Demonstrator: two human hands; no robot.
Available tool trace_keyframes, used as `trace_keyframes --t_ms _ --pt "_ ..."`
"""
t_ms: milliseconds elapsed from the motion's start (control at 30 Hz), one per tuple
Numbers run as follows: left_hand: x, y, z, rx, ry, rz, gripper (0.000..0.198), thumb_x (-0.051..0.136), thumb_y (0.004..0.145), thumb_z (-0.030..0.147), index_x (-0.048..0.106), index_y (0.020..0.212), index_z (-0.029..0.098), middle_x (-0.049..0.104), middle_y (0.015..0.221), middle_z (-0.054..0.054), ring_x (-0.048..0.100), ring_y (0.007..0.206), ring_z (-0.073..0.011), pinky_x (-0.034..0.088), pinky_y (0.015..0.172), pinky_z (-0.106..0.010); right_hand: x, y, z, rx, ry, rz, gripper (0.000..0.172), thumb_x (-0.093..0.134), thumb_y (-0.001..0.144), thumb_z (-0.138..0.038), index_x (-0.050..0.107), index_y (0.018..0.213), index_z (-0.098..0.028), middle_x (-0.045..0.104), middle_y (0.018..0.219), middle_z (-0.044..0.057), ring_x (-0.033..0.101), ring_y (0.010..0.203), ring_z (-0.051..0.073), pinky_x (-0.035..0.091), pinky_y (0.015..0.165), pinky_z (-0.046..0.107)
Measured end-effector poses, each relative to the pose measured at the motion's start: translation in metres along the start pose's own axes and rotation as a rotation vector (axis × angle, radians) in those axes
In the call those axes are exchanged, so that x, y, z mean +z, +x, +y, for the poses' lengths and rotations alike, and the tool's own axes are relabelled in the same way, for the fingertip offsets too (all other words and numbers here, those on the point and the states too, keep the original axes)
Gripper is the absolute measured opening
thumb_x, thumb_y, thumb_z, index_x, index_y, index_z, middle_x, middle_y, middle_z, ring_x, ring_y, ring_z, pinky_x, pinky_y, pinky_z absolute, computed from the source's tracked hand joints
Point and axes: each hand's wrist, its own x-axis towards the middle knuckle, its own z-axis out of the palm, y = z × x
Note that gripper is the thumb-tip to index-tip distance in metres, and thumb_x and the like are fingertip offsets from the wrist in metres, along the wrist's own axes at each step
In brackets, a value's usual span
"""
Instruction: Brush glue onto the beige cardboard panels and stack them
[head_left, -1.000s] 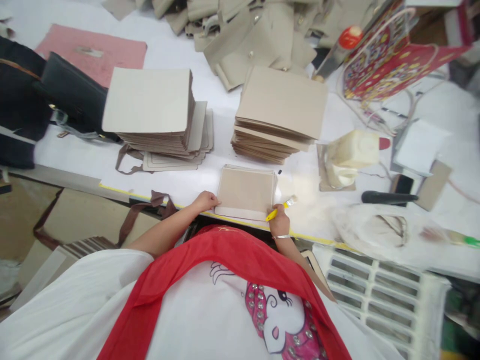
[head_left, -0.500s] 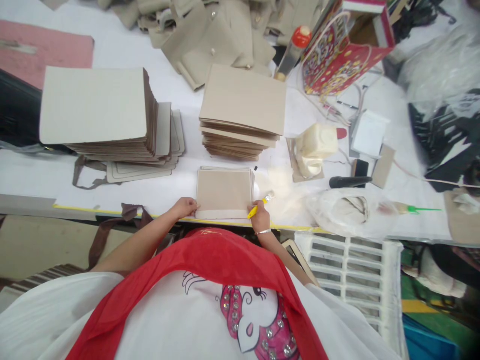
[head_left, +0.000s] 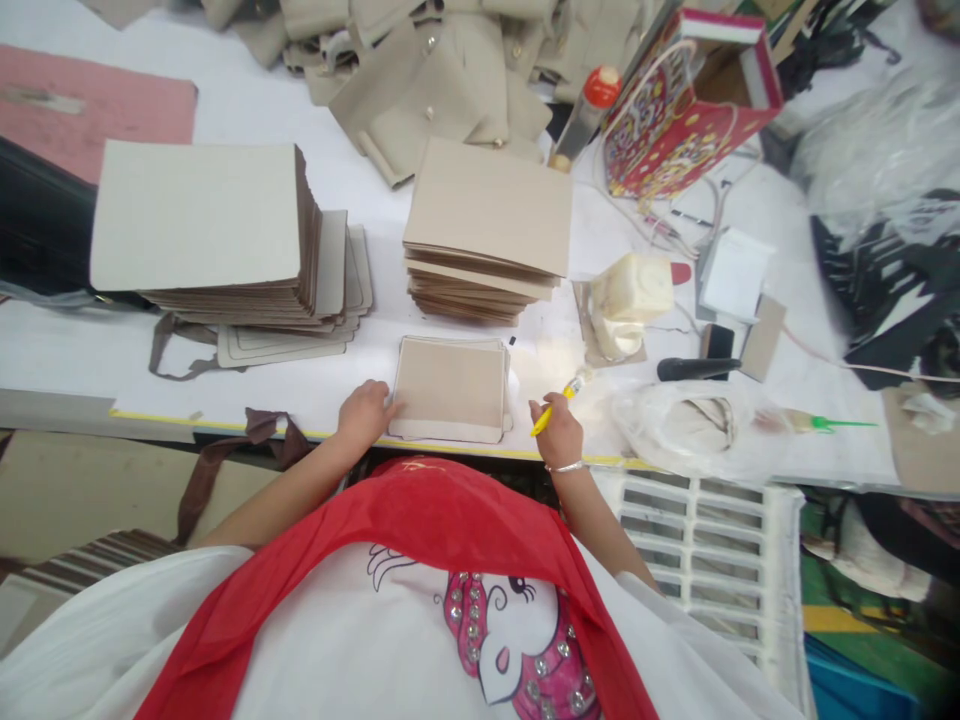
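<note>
A small stack of thin beige panels (head_left: 450, 385) lies flat at the table's front edge, its sheets slightly out of line. At the stack's left edge is my left hand (head_left: 365, 412), holding nothing, its fingertips resting on or right beside the edge. Off to the right of the panels, my right hand (head_left: 559, 440) is closed around a brush with a yellow handle (head_left: 553, 408). The brush's pale bristles point up and right, over the white table surface. A cream plastic container (head_left: 634, 285) tilts on a piece of board, beyond the brush.
Two tall stacks stand behind: grey-beige boards (head_left: 199, 215) at left, beige sheets (head_left: 491, 205) at centre. Beige fabric pieces (head_left: 435, 90) pile up at the back. A red gift bag (head_left: 682, 130), a clear plastic bag (head_left: 675, 425) and a black-handled tool (head_left: 697, 368) are to the right.
My right hand has moved right, away from the panels, with the brush still in it. My left hand has loosened its pinch on the left edge and shifted slightly left.
</note>
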Motion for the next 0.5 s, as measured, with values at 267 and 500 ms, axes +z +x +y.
trace_keyframes --t_ms 267,500 --pt "0.028 0.014 0.065 0.626 -0.018 0.018 0.045 0.051 0.081 0.039 0.047 0.124 0.027 0.042 0.134 -0.009 0.031 0.123 -0.0286 0.015 0.102 -0.048 -0.023 0.031 -0.05 0.056 0.709 0.0 0.053 0.026 0.087 -0.054 0.047 0.117 -0.015 0.058 0.066 -0.001 0.052 0.047 0.007 0.044 0.05 0.02" --pt "0.035 0.021 0.057 0.639 0.007 0.016 0.05 0.051 0.08 0.044 0.044 0.126 0.025 0.04 0.136 -0.01 0.031 0.125 -0.0274 0.013 0.104 -0.049 -0.005 0.041 -0.074 0.016 0.834 -0.034 0.057 0.035 0.084 -0.055 0.039 0.126 -0.017 0.064 0.085 0.005 0.06 0.055 0.01 0.05 0.053 0.023"
